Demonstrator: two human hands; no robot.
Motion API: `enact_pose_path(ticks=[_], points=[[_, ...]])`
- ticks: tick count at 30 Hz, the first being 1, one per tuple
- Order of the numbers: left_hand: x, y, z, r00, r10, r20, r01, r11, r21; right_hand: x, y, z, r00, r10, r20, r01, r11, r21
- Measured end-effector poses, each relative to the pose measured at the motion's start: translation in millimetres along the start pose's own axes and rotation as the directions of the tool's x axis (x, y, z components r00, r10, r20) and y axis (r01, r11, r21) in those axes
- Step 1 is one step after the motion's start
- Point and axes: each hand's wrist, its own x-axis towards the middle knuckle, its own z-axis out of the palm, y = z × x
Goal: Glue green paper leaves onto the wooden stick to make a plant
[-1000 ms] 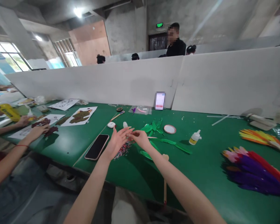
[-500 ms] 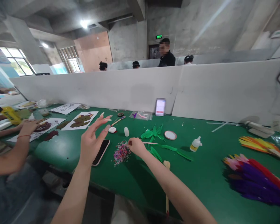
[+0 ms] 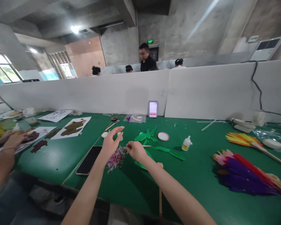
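My left hand (image 3: pixel 111 143) hovers over the far edge of a pile of small multicoloured beads or bits (image 3: pixel 117 159). Its thumb and fingers are curved and apart, with nothing seen between them. Partly behind the fingers is a small white bottle (image 3: pixel 120 136). My right hand (image 3: pixel 137 152) is at the right edge of the pile, thumb and fingertips pinched together. Whatever they hold is too small to make out. Just beyond that hand lie green feathers (image 3: pixel 147 135) and a long green strip of feathers (image 3: pixel 162 149) with a pale stem.
A dark phone (image 3: pixel 89 161) lies left of the pile. To the right stand a glue bottle (image 3: pixel 186 143), a round white lid (image 3: pixel 163 136) and purple-red feather bundles (image 3: pixel 245 173). A wooden stick (image 3: pixel 160 200) is under my right forearm. A co-worker's hand (image 3: pixel 15 139) works at far left.
My left hand has come down and right, closer to my right hand, with its fingers less spread. My right hand stays by the pile, still pinched. The camera view has shifted slightly.
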Motion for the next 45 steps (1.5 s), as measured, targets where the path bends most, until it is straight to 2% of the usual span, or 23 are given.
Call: enact_pose_path(ticks=[3, 5, 7, 8, 9, 14, 17, 19, 22, 27, 30, 34, 39, 45], points=[[6.0, -5.3, 9.2, 1.0, 0.016, 0.013, -0.017, 0.999, 0.034, -14.8, 16.6, -23.8, 0.998, -0.034, -0.05, 0.036, 0.999, 0.037], [9.5, -8.6, 17.2, 0.999, 0.039, 0.002, -0.039, 0.997, 0.066, -27.1, 30.3, -40.9, 0.983, -0.027, -0.183, 0.054, 0.988, 0.146], [13.2, -12.5, 27.7, 0.998, 0.068, 0.0, -0.068, 0.99, 0.125, -39.7, 46.0, -55.3, 0.942, 0.062, -0.329, 0.017, 0.973, 0.23], [15.1, -14.9, 34.2, 0.997, 0.083, 0.011, -0.083, 0.983, 0.162, -46.0, 54.5, -60.9, 0.905, 0.134, -0.403, -0.031, 0.967, 0.251], [17.2, -17.7, 41.5, 0.995, 0.093, 0.03, -0.097, 0.975, 0.198, -52.4, 63.4, -65.1, 0.889, 0.17, -0.425, -0.06, 0.964, 0.26], [28.2, -38.0, 88.7, 0.977, 0.074, 0.201, -0.135, 0.941, 0.311, -85.3, 105.7, -70.2, 0.797, 0.289, -0.531, -0.159, 0.948, 0.276], [32.6, -53.1, 116.9, 0.968, 0.054, 0.246, -0.134, 0.937, 0.322, -99.1, 121.5, -67.1, 0.752, 0.325, -0.574, -0.21, 0.943, 0.258], [33.1, -62.0, 129.6, 0.964, 0.051, 0.261, -0.137, 0.936, 0.323, -102.8, 127.0, -65.1, 0.739, 0.336, -0.584, -0.239, 0.941, 0.239], [30.0, -72.1, 135.2, 0.954, 0.073, 0.289, -0.166, 0.935, 0.312, -103.0, 129.6, -63.4, 0.742, 0.335, -0.581, -0.266, 0.942, 0.204], [20.7, -77.4, 124.4, 0.944, 0.111, 0.31, -0.21, 0.928, 0.307, -102.2, 128.4, -64.7, 0.767, 0.308, -0.563, -0.293, 0.949, 0.119], [15.0, -74.2, 126.5, 0.924, 0.13, 0.36, -0.247, 0.921, 0.302, -102.4, 129.2, -63.6, 0.811, 0.257, -0.525, -0.276, 0.96, 0.043], [9.3, -71.4, 140.8, 0.889, 0.142, 0.435, -0.276, 0.924, 0.263, -103.4, 132.5, -56.3, 0.865, 0.225, -0.448, -0.267, 0.963, -0.032], [9.8, -77.1, 150.0, 0.919, 0.111, 0.379, -0.213, 0.947, 0.24, -105.1, 135.7, -50.0, 0.884, 0.239, -0.403, -0.272, 0.962, -0.026], [14.1, -79.2, 146.2, 0.977, 0.069, 0.201, -0.111, 0.972, 0.208, -103.4, 137.0, -52.3, 0.83, 0.3, -0.471, -0.268, 0.954, 0.136]])
